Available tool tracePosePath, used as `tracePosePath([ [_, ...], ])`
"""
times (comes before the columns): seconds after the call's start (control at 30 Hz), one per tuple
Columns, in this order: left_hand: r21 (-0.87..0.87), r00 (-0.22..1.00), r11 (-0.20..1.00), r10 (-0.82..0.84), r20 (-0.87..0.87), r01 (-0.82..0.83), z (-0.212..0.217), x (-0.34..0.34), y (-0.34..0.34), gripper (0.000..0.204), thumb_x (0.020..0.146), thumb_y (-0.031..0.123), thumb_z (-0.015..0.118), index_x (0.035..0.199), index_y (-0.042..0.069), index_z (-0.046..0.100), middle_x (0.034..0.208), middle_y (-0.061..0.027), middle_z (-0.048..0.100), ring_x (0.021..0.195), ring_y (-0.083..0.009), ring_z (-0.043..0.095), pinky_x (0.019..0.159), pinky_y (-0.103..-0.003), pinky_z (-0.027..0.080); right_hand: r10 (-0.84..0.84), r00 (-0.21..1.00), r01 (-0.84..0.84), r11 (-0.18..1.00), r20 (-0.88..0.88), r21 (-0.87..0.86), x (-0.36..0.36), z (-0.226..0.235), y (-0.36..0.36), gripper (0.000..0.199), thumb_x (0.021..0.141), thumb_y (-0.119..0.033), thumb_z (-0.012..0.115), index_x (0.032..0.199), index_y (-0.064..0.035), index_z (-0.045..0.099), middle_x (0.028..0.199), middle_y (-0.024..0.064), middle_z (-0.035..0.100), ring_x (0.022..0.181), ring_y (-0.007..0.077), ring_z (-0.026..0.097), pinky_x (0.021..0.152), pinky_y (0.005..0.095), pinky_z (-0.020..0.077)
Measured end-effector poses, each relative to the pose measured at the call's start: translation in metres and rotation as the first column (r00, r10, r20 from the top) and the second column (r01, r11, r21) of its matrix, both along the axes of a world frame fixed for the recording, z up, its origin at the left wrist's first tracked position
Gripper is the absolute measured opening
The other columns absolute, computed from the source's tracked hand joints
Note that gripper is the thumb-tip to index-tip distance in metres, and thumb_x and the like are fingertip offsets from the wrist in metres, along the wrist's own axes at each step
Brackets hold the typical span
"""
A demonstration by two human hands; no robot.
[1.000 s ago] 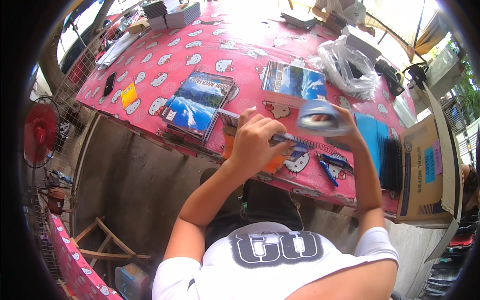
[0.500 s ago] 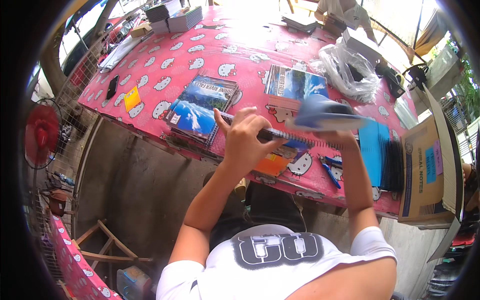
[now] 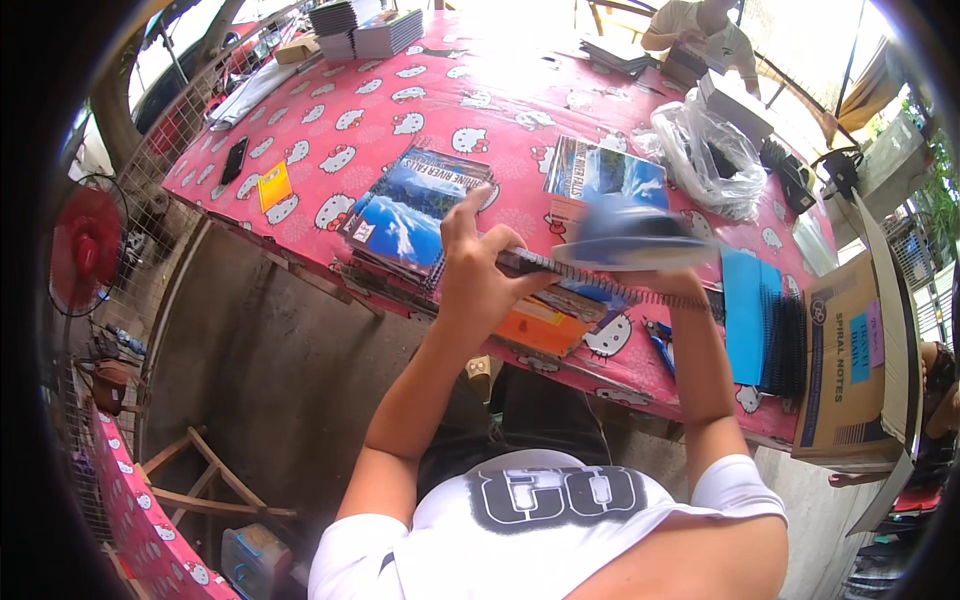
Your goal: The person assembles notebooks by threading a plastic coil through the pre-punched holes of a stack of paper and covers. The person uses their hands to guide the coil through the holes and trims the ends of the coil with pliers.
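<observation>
A spiral notebook (image 3: pixel 640 250) is up off the table between my hands, its blue cover or pages smeared by motion. Its dark wire coil (image 3: pixel 600 283) runs along the side toward me. My left hand (image 3: pixel 480 262) pinches the coil's left end between thumb and fingers, index finger raised. At the coil's right end, my right hand (image 3: pixel 672 286) touches the notebook from below; its fingers are hidden behind the blur. Under the notebook lie orange-covered booklets (image 3: pixel 545 325). A stack of blue landscape-cover notebooks (image 3: pixel 405 220) sits left of my left hand, and another stack (image 3: pixel 610 175) lies beyond.
Blue-handled pliers (image 3: pixel 660 345) lie by my right forearm. Blue covers with black coils (image 3: pixel 755 315) and a cardboard box (image 3: pixel 850 360) stand right. A plastic bag (image 3: pixel 708 160), phone (image 3: pixel 235 160) and yellow card (image 3: pixel 274 186) rest on the pink table. A co-worker (image 3: pixel 705 40) sits across.
The scene has shifted slightly right and down in view. The blurred part of the notebook has changed shape, and my left index finger stands more upright. Both hands stay at the notebook.
</observation>
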State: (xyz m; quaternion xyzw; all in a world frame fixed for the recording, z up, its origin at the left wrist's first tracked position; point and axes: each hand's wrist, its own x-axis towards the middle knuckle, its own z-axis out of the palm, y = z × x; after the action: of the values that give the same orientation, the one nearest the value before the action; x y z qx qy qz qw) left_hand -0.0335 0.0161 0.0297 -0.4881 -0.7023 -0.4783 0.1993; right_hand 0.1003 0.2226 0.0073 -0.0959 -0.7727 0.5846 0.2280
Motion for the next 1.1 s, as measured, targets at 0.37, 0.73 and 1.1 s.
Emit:
tracePosePath([
  [0.37,0.006,0.961,0.997,-0.075,0.265,0.076,-0.004,-0.012,-0.005,0.044,0.056,0.02,0.09,0.088,0.006,0.064,0.115,-0.0135,0.056,0.104,-0.024,0.058,0.081,-0.035,0.052,0.096,0.987,-0.135,0.934,0.131,0.33,-0.022,0.019,0.001,0.034,0.071,-0.004,0.074,0.104,-0.0041,0.066,0.088,0.0042,0.068,0.08,0.0073,0.059,0.071,0.0267,0.0508],
  [0.73,0.51,0.466,0.835,-0.543,0.698,0.209,-0.041,-0.023,-0.004,0.053,0.073,-0.005,0.075,0.119,0.002,0.05,0.101,-0.0064,0.06,0.092,-0.0112,0.061,0.076,-0.024,0.052,0.259,0.965,-0.218,0.873,-0.036,0.436,-0.047,0.025,-0.008,0.046,0.066,0.003,0.069,0.111,-0.0043,0.065,0.095,0.0068,0.068,0.085,0.0115,0.062,0.074,0.028,0.0514],
  [1.1,0.47,0.453,0.86,-0.506,0.734,0.198,-0.034,-0.024,-0.02,0.037,0.078,-0.01,0.068,0.113,0.002,0.066,0.1,-0.0026,0.065,0.089,-0.0084,0.06,0.08,-0.022,0.05,-0.097,0.956,-0.076,0.831,0.278,0.551,-0.055,0.02,-0.009,0.037,0.065,-0.007,0.072,0.101,-0.0044,0.064,0.082,0.0136,0.068,0.075,0.0231,0.066,0.069,0.035,0.0512],
])
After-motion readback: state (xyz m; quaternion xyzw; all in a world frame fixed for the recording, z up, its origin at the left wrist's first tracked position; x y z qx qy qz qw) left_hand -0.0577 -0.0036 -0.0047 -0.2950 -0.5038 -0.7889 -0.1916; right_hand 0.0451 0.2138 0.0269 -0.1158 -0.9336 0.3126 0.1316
